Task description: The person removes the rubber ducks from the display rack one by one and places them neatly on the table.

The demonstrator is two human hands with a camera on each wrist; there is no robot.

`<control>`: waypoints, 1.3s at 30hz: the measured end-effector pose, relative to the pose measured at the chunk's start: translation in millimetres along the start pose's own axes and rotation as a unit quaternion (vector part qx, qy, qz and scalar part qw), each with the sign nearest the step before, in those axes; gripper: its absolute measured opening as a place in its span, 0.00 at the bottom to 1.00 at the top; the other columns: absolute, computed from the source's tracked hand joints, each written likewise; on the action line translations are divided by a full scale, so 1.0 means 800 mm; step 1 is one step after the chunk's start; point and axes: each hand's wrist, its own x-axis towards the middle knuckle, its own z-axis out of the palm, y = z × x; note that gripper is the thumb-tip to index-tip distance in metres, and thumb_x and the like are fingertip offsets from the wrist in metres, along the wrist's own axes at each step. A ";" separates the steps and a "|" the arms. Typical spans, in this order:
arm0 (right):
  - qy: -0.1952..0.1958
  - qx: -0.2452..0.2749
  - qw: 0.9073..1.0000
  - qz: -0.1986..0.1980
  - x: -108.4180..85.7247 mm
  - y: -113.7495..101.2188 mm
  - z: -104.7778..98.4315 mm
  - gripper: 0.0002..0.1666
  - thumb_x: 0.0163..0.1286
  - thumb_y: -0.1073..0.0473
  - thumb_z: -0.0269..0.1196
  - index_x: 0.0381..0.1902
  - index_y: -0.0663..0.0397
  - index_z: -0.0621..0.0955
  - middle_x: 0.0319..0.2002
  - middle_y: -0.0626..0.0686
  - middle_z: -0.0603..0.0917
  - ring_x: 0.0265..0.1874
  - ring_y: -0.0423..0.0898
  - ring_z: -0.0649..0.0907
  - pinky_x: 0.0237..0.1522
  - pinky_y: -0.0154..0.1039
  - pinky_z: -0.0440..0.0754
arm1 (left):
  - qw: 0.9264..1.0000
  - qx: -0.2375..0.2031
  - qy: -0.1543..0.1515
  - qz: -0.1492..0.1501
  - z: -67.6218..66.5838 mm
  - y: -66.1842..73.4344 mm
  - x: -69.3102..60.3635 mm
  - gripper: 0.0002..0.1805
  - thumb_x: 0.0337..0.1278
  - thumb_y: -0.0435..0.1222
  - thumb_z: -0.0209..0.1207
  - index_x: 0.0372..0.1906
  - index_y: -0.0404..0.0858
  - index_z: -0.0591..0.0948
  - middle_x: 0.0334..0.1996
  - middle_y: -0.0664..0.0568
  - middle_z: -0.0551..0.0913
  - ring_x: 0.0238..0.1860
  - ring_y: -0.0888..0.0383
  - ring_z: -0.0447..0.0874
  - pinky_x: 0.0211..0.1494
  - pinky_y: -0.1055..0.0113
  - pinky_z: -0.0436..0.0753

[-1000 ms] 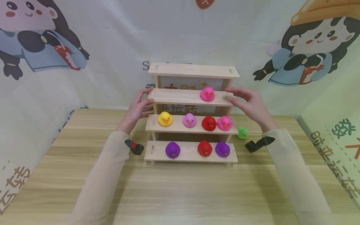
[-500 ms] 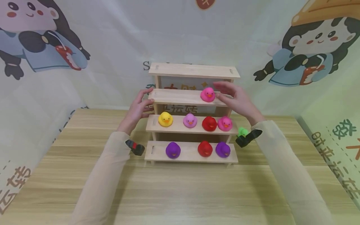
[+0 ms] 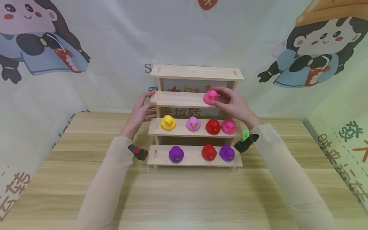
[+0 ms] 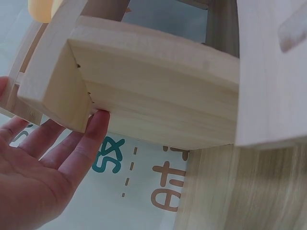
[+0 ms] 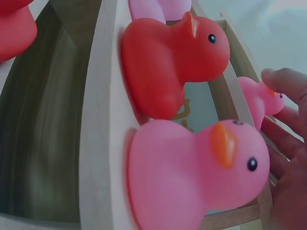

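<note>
Nr R end of rack (image 3: 179, 127), 2nd tier from top, pink duck (image 3: 211, 97) is being pinched by R hand (image 3: 234, 103); rack's L end is being held by L hand (image 3: 140, 110). Light, squashy handling's being assumed, prob. unbreakable; gentle grip round body's being advised.

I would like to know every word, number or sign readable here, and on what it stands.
"时来运转": right side of the backdrop.
"发": same side, beside it; next one cut off.
"转": left side; neighbour cut off.
"运转": seen through the shelf; nearby characters partly covered.
"S": behind the shelf; rest covered.
Red badge, top: sign cut off, unreadable.
Ducks: none visible.
</note>
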 end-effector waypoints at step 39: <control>-0.026 0.043 0.999 -0.006 -0.006 0.003 -0.025 0.28 0.68 0.64 0.62 0.65 0.63 0.72 0.60 0.60 0.75 0.58 0.56 0.76 0.60 0.46 0.74 | 1.000 -0.013 0.007 0.006 0.003 0.000 -0.003 0.30 0.70 0.44 0.47 0.74 0.54 0.58 0.68 0.36 0.63 0.60 0.35 0.72 0.61 0.42 0.71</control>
